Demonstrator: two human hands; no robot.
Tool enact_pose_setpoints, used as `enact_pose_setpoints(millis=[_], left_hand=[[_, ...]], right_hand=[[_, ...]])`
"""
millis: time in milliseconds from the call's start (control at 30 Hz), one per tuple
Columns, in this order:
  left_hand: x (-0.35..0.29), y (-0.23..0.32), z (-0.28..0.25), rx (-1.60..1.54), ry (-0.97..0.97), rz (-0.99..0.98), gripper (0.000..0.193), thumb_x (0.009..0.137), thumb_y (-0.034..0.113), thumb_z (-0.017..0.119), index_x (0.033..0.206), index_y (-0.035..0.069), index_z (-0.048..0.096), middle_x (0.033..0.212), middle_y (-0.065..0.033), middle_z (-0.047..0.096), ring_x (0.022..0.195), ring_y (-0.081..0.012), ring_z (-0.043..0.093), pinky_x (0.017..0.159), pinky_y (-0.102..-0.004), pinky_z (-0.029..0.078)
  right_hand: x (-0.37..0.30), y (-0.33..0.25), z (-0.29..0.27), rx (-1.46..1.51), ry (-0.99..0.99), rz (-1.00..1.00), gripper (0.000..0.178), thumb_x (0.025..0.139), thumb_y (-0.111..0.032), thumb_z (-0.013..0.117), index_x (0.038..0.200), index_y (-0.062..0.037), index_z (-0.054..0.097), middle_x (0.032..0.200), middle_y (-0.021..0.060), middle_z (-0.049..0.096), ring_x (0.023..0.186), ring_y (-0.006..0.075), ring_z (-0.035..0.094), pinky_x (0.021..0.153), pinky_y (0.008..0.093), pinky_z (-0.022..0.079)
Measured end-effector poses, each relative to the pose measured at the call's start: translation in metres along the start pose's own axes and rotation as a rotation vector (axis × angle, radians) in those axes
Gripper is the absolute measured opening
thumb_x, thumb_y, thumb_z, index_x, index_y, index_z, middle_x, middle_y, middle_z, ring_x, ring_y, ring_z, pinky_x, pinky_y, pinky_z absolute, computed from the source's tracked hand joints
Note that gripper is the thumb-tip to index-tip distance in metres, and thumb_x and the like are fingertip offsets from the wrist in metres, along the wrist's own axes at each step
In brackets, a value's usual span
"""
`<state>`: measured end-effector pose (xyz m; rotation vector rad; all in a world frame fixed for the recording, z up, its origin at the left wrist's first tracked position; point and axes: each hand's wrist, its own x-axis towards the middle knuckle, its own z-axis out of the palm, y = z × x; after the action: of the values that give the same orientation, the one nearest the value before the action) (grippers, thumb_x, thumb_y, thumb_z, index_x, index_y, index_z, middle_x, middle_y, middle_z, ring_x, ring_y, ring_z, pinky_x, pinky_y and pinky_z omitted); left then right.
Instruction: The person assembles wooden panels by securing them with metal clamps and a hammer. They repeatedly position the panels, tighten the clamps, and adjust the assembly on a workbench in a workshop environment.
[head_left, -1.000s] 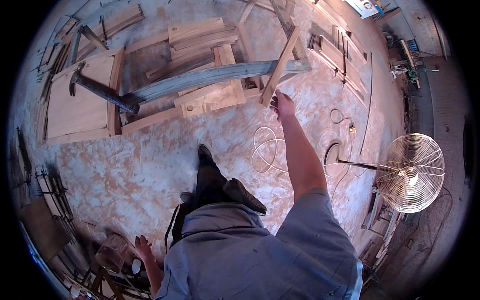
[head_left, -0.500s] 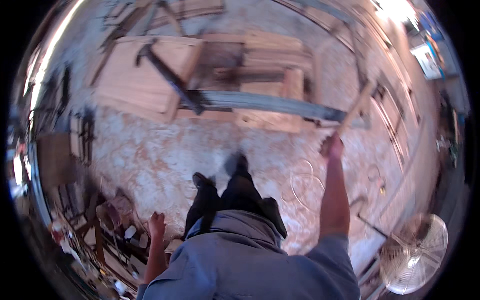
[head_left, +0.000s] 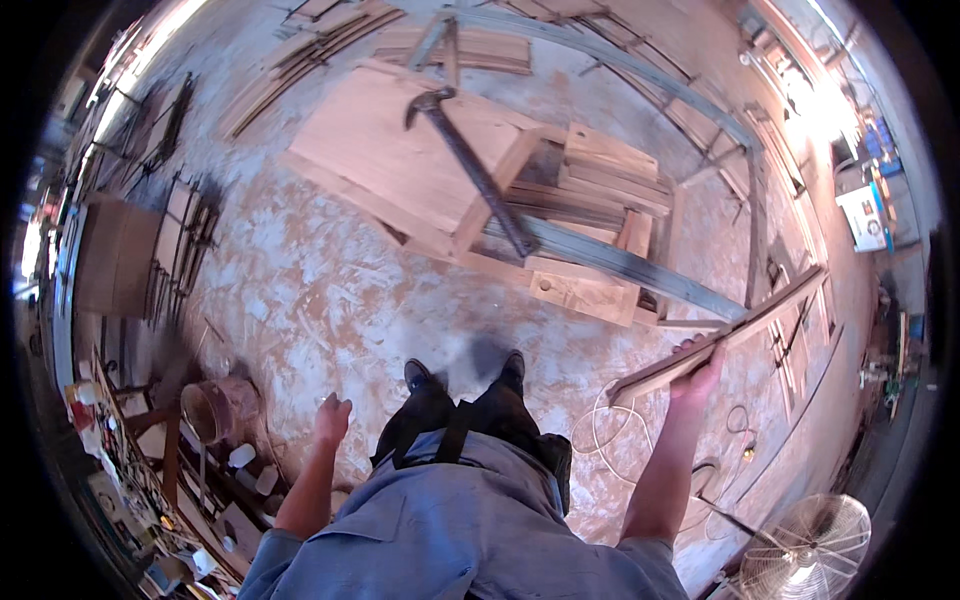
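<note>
My right hand (head_left: 702, 370) grips a long narrow wooden strip (head_left: 765, 312) near its middle. The strip slants, its near end low on the left and its far end up on the right, beside the end of a grey metal bar (head_left: 640, 272). At my left side, my left hand (head_left: 333, 416) is held low with curled fingers, and nothing shows in it. A dark claw hammer (head_left: 468, 165) lies ahead, its head over a wide pale wooden panel (head_left: 390, 150) and its handle end over the metal bar.
Smaller wooden blocks (head_left: 610, 160) sit right of the panel. A cable (head_left: 600, 440) loops on the floor near my right arm. A wire-caged fan (head_left: 808, 550) stands at lower right. A bucket (head_left: 205, 410) and cluttered shelf lie left; wood pieces (head_left: 180, 240) stand farther off.
The wooden strip has swung from pointing away to lying slantwise across my right hand. My view has turned, so the panel and hammer appear farther right. My left hand stays low at my side.
</note>
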<state>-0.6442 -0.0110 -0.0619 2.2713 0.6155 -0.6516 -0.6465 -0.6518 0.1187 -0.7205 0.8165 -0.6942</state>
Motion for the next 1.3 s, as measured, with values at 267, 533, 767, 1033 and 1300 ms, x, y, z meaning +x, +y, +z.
enact_pose_setpoints(millis=[267, 533, 767, 1033, 1300], left_hand=[[0.026, -0.114, -0.069, -0.007, 0.184, -0.173, 0.048, 0.079, 0.035, 0.053, 0.102, -0.007, 0.058, 0.090, -0.0281, 0.063, 0.090, -0.0441, 0.059, 0.079, -0.0471, 0.046], [0.017, -0.188, -0.081, -0.174, 0.186, -0.342, 0.040, 0.076, 0.031, 0.058, 0.088, -0.006, 0.060, 0.076, -0.0249, 0.063, 0.074, -0.0355, 0.062, 0.068, -0.0425, 0.047], [0.026, -0.195, -0.080, -0.503, 0.139, -0.363, 0.025, 0.080, 0.026, 0.057, 0.076, 0.002, 0.053, 0.057, -0.0028, 0.048, 0.049, -0.0139, 0.047, 0.047, -0.0302, 0.042], [0.025, -0.182, -0.102, -0.600, 0.190, -0.407, 0.025, 0.083, 0.024, 0.058, 0.091, -0.001, 0.056, 0.060, -0.0008, 0.047, 0.051, -0.0099, 0.044, 0.047, -0.0286, 0.045], [0.055, -0.288, -0.081, -0.184, 0.196, -0.407, 0.054, 0.080, 0.041, 0.055, 0.111, -0.004, 0.058, 0.099, -0.0275, 0.064, 0.096, -0.0371, 0.062, 0.086, -0.0438, 0.046]], right_hand=[[-0.029, 0.058, 0.056, -0.141, 0.034, -0.103, 0.036, 0.096, -0.047, 0.044, 0.090, -0.0119, 0.050, 0.072, 0.0011, 0.050, 0.064, 0.0159, 0.050, 0.056, 0.0297, 0.044], [-0.096, 0.056, 0.187, -0.188, -0.087, -0.376, 0.041, 0.097, -0.042, 0.042, 0.106, -0.0028, 0.049, 0.091, 0.0109, 0.057, 0.082, 0.0226, 0.056, 0.077, 0.0368, 0.048], [-0.120, 0.119, 0.249, -0.096, -0.459, -0.012, 0.039, 0.095, -0.028, 0.049, 0.122, 0.0006, 0.049, 0.118, 0.0127, 0.058, 0.112, 0.0278, 0.054, 0.102, 0.0450, 0.039], [-0.140, 0.177, 0.268, -0.011, -0.411, 0.098, 0.032, 0.094, -0.029, 0.054, 0.121, -0.0131, 0.049, 0.115, 0.0061, 0.060, 0.108, 0.0202, 0.055, 0.091, 0.0389, 0.045], [-0.151, 0.197, 0.261, -0.162, -0.655, 0.065, 0.042, 0.094, -0.032, 0.050, 0.127, -0.0060, 0.051, 0.123, 0.0114, 0.054, 0.112, 0.0290, 0.052, 0.100, 0.0482, 0.040]])
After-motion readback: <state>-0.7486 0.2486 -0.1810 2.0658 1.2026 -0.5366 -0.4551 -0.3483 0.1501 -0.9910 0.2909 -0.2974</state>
